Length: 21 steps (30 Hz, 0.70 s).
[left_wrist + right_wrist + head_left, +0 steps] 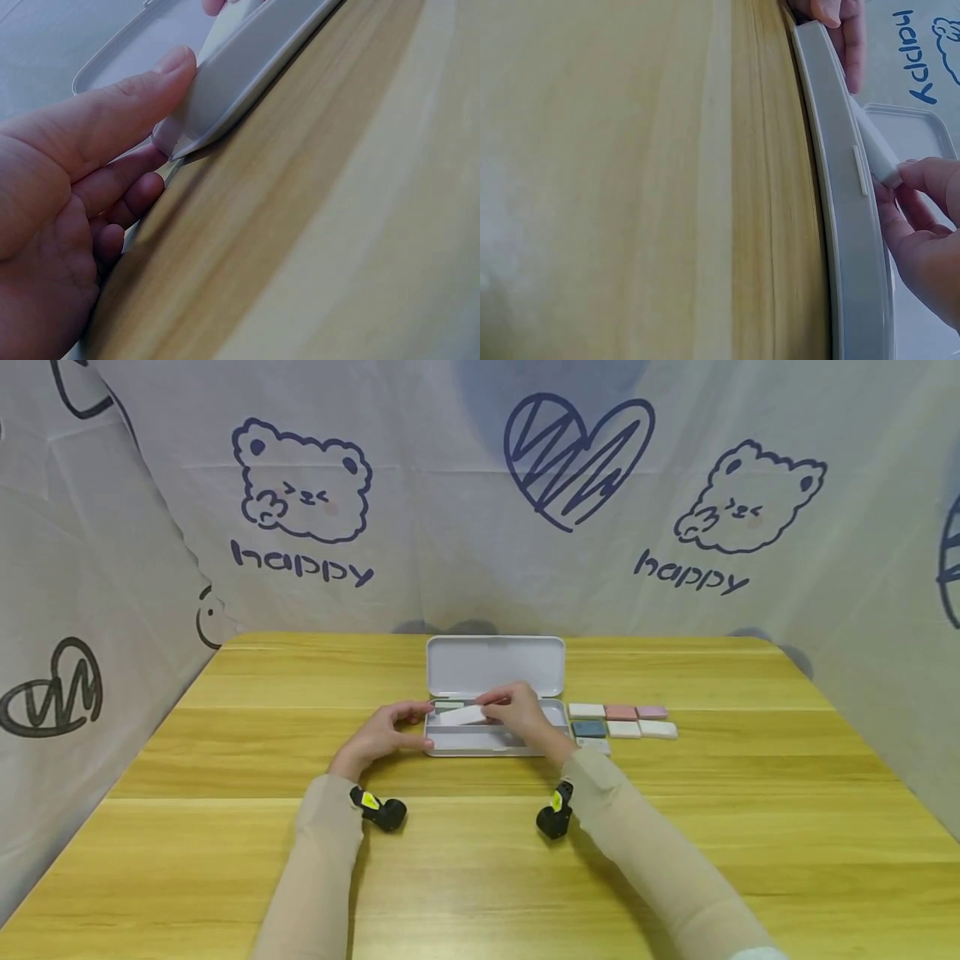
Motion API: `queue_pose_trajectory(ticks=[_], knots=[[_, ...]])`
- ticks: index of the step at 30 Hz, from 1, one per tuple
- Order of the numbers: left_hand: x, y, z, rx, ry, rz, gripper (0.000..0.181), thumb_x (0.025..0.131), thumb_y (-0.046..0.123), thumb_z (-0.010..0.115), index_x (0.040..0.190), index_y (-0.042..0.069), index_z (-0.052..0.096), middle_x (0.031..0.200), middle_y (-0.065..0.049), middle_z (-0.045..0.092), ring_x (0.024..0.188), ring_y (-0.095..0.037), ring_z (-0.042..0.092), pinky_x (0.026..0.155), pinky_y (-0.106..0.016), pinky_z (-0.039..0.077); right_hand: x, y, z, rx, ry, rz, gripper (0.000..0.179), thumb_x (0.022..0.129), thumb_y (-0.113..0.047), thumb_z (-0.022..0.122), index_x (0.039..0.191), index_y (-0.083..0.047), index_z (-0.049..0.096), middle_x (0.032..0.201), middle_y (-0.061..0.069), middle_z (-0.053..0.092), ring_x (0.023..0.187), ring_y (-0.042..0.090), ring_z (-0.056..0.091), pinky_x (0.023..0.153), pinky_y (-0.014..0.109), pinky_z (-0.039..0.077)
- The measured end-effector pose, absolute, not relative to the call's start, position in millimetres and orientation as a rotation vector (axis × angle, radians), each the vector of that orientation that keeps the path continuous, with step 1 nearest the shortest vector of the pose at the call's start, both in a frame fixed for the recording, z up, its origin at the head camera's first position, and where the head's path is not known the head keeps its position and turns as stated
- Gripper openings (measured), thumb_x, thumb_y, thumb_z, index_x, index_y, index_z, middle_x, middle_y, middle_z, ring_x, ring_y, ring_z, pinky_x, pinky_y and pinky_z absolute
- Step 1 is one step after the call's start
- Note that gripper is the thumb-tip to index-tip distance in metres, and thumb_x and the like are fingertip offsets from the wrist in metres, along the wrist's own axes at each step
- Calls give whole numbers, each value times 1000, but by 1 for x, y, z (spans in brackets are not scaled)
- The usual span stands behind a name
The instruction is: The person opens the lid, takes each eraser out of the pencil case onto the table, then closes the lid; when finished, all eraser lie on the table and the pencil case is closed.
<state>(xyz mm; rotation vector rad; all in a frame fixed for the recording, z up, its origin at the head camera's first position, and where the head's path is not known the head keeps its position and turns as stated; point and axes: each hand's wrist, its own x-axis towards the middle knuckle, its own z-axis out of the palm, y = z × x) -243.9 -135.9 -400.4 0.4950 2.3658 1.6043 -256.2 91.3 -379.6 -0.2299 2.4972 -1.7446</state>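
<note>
An open white pencil case [468, 742] lies on the table with its lid [495, 665] raised at the back. My left hand [378, 737] holds the case's left end, thumb at the front corner and fingers toward the back. Between thumb and fingers, my right hand [519, 713] pinches a long white block [877, 146] by its right end. That block slants over the back compartment, its far end toward the left. A pale greenish block [448, 704] shows behind it in the case. My right hand covers part of the back compartment.
To the right of the case, several small blocks lie in rows: a pink one [620, 712], a purple one [652, 712], a blue one [588, 728] and some white ones [657, 729]. A printed white curtain [442, 527] hangs behind the wooden table [465, 877].
</note>
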Motion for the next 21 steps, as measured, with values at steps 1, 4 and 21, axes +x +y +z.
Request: queue_pose_trajectory(ticks=[1, 4, 21], knots=[[-244, -136, -400, 497, 2363, 1608, 58, 73, 7, 73, 125, -3, 49, 120, -19, 48, 108, -31, 40, 95, -42, 29, -256, 92, -380, -226, 2491, -1756, 16, 80, 6, 59, 94, 9, 66, 88, 19, 65, 64, 10, 59, 62, 25, 50], [-244, -135, -400, 500, 2363, 1612, 58, 72, 6, 73, 125, -3, 48, 120, -19, 48, 108, -31, 40, 96, -42, 29, -255, 95, -380, -209, 2481, -1780, 16, 80, 7, 59, 94, 10, 66, 88, 19, 65, 62, 10, 58, 62, 25, 50], [-244, -135, -402, 487, 2373, 1606, 60, 71, 7, 74, 125, 0, 49, 119, -15, 49, 107, -27, 41, 95, -38, 30, -253, 123, -377, -197, 2437, -1900, 18, 79, 7, 59, 95, 16, 62, 83, 17, 65, 60, 6, 57, 64, 25, 51]])
